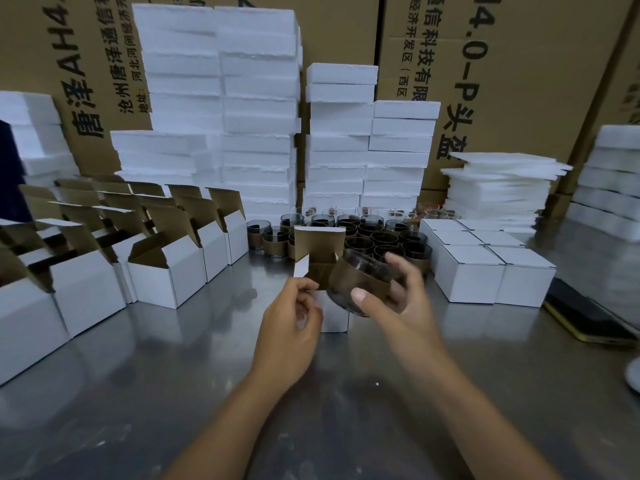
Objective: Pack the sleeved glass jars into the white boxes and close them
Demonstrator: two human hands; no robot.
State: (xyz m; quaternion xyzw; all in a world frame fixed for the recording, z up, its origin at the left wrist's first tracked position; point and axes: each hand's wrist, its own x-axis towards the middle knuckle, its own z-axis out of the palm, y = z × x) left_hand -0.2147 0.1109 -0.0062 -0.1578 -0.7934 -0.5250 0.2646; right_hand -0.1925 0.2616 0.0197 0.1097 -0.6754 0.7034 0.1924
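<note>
The lower frame is filled by a steel table. At the left, open boxes are ranked; at the right, closed boxes are grouped. Between them, at centre, jars are clustered. Along the back, foam stacks are piled, with foam sheets at upper right. By the right edge a phone is laid.

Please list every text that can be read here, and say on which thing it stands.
"AH4.": large, rotated, on the left carton.
"沧州唐丞通信" and "地址:河北河间经济开": same carton, cut off, some characters unsure.
"4.0-P头盔": large, on the right carton.
"通信科技有限" and "经济开发区(西区": same carton, cut off.
White boxes and foam stacks: no print seen.
</note>
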